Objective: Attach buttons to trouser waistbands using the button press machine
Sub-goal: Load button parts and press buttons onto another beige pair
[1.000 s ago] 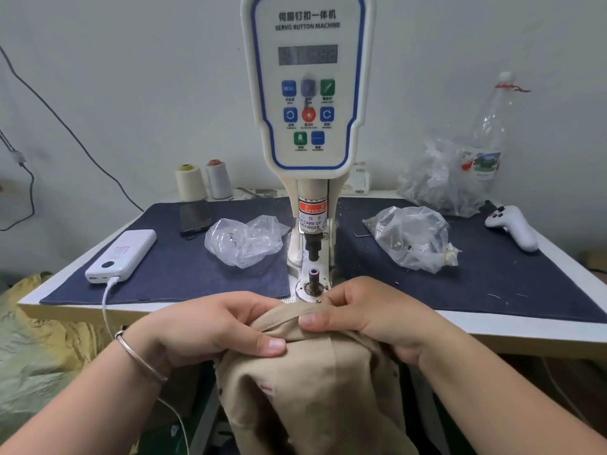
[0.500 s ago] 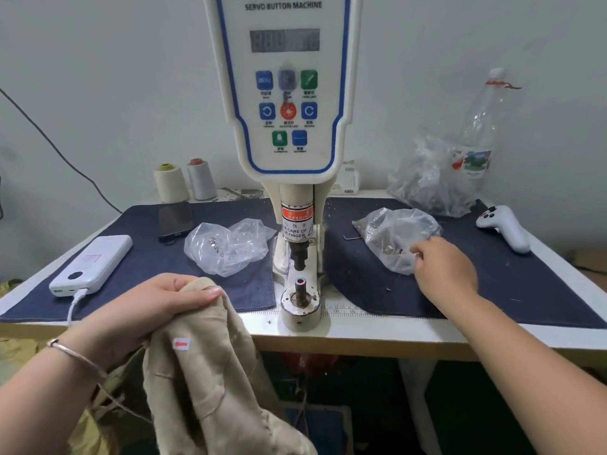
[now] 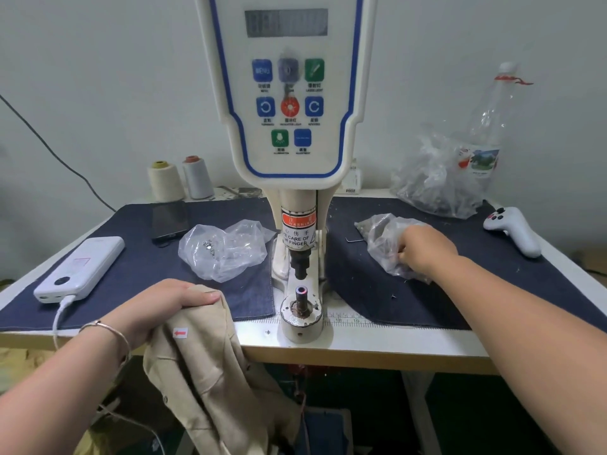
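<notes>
While the left hand (image 3: pixel 164 307) grips the beige trousers (image 3: pixel 210 372) at the desk (image 3: pixel 377 343) edge, at 7 o'clock from the press die (image 3: pixel 301 292), the right hand (image 3: pixel 423 251) reaches into the button bag (image 3: pixel 384 238) at 2 o'clock; its grip is hidden. It should pick only one button.

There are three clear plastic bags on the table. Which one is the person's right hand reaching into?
The middle-sized bag just right of the press. The right hand is at it; the other two bags lie untouched.

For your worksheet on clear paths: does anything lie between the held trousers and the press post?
Nothing visible does. The left hand holds the trousers at the table edge; only bare tabletop separates them from the post.
</notes>
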`<control>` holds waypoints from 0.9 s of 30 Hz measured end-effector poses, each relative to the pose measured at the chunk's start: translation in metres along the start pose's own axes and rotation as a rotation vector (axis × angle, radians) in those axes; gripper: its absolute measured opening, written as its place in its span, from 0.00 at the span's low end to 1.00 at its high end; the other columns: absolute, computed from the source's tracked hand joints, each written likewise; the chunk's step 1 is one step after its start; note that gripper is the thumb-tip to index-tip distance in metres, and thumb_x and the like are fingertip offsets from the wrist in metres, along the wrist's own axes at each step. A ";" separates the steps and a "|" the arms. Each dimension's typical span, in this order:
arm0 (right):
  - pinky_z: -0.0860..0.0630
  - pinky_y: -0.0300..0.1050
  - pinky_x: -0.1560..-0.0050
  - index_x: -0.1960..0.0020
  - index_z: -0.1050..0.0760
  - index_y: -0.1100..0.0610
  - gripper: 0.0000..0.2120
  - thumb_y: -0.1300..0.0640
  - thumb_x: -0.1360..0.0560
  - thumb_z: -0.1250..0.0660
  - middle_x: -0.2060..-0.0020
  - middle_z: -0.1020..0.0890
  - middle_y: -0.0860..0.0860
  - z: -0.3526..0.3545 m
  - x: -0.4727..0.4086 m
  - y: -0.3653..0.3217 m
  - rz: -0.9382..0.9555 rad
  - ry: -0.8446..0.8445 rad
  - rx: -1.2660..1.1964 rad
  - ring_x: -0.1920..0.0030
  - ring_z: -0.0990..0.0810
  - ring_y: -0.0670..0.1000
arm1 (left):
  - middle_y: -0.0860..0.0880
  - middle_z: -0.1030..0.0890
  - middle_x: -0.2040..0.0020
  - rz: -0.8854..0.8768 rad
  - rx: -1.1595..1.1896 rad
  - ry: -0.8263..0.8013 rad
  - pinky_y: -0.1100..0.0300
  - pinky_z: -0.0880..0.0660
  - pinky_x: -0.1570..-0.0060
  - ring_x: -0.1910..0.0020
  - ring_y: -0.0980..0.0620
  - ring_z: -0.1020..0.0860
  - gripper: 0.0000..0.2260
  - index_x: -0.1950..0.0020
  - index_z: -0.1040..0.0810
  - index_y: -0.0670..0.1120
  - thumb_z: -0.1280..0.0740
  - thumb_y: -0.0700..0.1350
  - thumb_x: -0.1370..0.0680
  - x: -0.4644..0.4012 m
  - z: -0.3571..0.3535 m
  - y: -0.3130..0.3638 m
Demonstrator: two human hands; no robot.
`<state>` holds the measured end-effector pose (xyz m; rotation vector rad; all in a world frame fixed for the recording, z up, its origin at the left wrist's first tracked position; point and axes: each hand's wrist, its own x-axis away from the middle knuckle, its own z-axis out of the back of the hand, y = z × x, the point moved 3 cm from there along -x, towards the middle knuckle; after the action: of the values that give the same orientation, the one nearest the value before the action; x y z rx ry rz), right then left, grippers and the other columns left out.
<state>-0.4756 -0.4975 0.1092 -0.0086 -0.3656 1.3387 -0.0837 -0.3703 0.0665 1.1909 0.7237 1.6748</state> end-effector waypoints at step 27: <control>0.23 0.43 0.63 0.59 0.20 0.56 0.05 0.62 0.25 0.31 0.68 0.18 0.49 -0.027 0.079 0.025 0.402 0.803 -0.839 0.66 0.19 0.50 | 0.45 0.15 0.63 -0.019 0.019 0.061 0.57 0.24 0.59 0.66 0.51 0.18 0.10 0.66 0.14 0.48 0.24 0.50 0.28 0.004 -0.002 0.002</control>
<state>-0.4774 -0.4107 0.0989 -1.3359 -0.2115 1.3621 -0.0869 -0.3671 0.0689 1.1466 0.7874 1.6988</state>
